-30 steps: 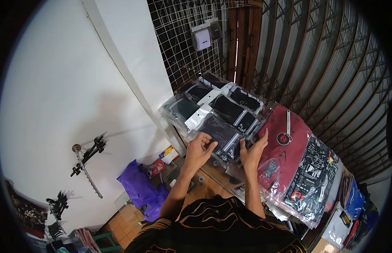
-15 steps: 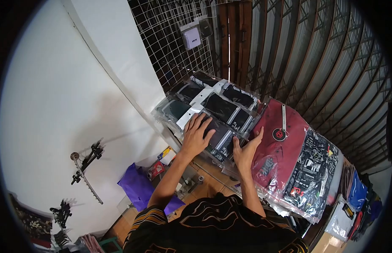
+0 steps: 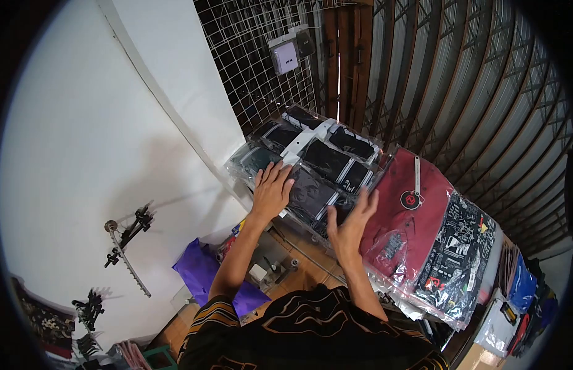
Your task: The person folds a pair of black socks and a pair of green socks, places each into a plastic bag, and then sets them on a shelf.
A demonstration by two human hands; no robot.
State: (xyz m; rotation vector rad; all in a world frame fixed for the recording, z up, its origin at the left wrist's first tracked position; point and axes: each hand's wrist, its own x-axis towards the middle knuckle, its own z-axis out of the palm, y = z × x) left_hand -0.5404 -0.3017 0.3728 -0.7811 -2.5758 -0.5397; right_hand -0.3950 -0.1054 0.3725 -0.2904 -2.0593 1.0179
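Several clear plastic packets of dark folded fabric with white stripes [image 3: 328, 161] lie in rows on the pile at the centre. My left hand [image 3: 272, 191] rests with fingers spread at the left edge of the nearest packet [image 3: 306, 192], close to a dark green packet [image 3: 255, 158]. Over that packet's right end is my right hand [image 3: 353, 223], thumb and fingers apart, holding nothing. Just right of it lies a red garment [image 3: 405, 191] with a round black tag [image 3: 411, 200], beside a bagged black-and-white patterned garment [image 3: 454, 254].
A white wall [image 3: 83, 123] stands on the left, with a wire grid [image 3: 237, 68] and a folding metal gate [image 3: 447, 92] behind the pile. A purple bag [image 3: 197, 268] sits low at the left. Blue-wrapped goods [image 3: 523, 282] lie far right.
My left hand has shifted left, off the top of the nearest packet toward its edge. My right hand has moved slightly left and down. The nearest packet now shows more of its dark fabric.
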